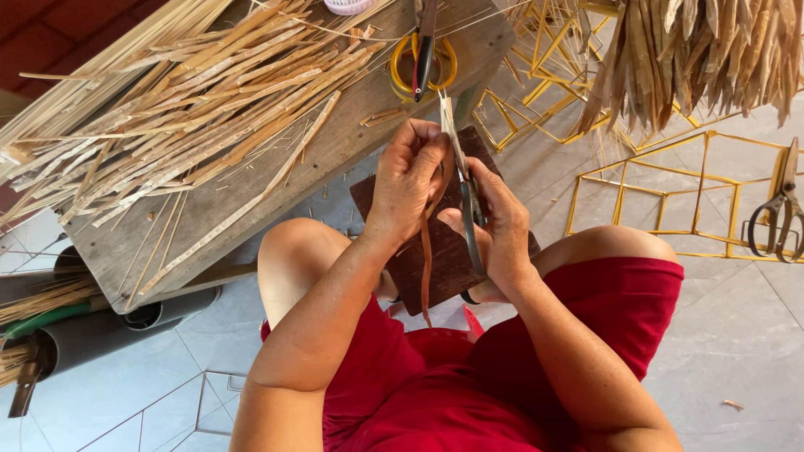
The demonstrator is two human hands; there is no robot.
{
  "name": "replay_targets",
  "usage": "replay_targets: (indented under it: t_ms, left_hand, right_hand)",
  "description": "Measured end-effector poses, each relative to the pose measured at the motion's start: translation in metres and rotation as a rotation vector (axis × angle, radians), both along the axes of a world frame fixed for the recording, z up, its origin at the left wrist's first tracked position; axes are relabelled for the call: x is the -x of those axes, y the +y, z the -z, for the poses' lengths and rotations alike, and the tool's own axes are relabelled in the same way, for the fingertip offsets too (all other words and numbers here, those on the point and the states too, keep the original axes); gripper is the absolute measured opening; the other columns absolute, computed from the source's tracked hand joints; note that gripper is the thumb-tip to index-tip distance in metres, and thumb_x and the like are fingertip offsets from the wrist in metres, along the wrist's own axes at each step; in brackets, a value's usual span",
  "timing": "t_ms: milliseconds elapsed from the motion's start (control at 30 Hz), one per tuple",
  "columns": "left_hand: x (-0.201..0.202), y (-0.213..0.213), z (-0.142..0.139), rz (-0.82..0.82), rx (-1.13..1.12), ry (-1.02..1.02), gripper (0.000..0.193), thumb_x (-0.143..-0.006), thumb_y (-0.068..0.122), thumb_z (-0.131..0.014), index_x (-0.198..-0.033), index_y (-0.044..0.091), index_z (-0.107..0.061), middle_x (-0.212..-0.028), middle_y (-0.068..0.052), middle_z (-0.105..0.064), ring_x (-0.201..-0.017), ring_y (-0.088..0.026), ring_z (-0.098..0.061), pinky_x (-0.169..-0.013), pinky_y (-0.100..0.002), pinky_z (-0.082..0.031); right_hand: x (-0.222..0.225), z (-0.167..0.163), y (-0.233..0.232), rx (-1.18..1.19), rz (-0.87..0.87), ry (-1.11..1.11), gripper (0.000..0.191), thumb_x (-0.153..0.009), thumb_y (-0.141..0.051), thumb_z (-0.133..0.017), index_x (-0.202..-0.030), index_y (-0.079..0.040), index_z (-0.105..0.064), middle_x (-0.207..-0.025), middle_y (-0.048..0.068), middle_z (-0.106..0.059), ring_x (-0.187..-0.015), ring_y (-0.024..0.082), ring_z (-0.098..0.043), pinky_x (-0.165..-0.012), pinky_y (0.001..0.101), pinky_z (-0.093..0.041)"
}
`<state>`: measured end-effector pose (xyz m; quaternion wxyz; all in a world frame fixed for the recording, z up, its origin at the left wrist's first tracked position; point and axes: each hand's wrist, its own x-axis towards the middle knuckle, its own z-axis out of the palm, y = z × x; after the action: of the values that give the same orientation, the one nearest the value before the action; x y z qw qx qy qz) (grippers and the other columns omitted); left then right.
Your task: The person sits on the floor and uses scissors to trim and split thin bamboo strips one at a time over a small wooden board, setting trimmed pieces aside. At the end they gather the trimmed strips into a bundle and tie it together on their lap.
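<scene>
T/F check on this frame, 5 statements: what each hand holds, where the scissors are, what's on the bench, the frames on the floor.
1. The right hand holds a knife against a thin bamboo strip. True.
2. The left hand is resting flat on the wooden bench. False: it is raised and grips the strip.
3. Yellow-handled scissors lie on the bench. True.
4. The yellow stick frames are stacked on the bench. False: they sit on the tiled floor.
5. The bench carries a pile of split bamboo strips. True.
</scene>
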<state>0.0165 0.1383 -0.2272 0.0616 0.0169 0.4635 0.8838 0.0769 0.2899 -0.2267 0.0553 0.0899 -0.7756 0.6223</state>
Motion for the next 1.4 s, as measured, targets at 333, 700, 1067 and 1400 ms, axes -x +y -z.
replay_targets:
  t_ms: [333,700,1067,1400]
  left_hand:
    - [0.000,0.001,-0.001,0.021,-0.021,-0.043,0.006,-0.106,0.010,-0.060,-0.108,0.006,-0.057,-0.085,0.001,-0.057,-0.056,-0.002,-0.044,-0.047,-0.018,-0.034]
    - [0.001,0.006,0.006,0.070,-0.067,-0.055,0.006,-0.107,0.009,-0.060,-0.104,0.004,-0.059,-0.076,0.002,-0.058,-0.053,-0.001,-0.042,-0.046,-0.017,-0.033]
    - [-0.001,-0.008,-0.019,0.362,0.090,-0.042,0.028,-0.106,0.026,-0.059,-0.119,0.005,-0.072,-0.075,0.006,-0.061,-0.053,0.001,-0.040,-0.048,-0.015,-0.031]
    - [0.009,-0.012,-0.007,0.263,0.023,-0.032,0.013,-0.103,0.014,-0.067,-0.111,0.005,-0.068,-0.083,0.004,-0.063,-0.055,0.000,-0.040,-0.047,-0.018,-0.028]
  right_hand:
    - [-0.001,0.009,-0.002,0.117,0.038,-0.165,0.069,-0.087,-0.019,-0.082,-0.149,-0.004,-0.054,-0.081,-0.008,-0.059,-0.061,0.000,-0.046,-0.050,0.0173,-0.037]
    - [0.013,0.009,0.003,0.429,0.010,-0.136,0.060,-0.095,-0.003,-0.072,-0.148,-0.007,-0.044,-0.104,0.000,-0.071,-0.077,0.003,-0.058,-0.061,0.0178,-0.046]
    - [0.025,0.019,0.023,0.844,-0.207,-0.401,0.046,-0.096,-0.004,-0.075,-0.137,-0.001,-0.055,-0.097,0.008,-0.065,-0.077,0.010,-0.059,-0.059,0.0204,-0.044]
    - [0.012,0.008,0.011,0.532,-0.087,-0.212,0.062,-0.100,-0.033,-0.072,-0.148,0.000,-0.050,-0.110,0.003,-0.062,-0.090,0.008,-0.056,-0.077,0.0222,-0.047]
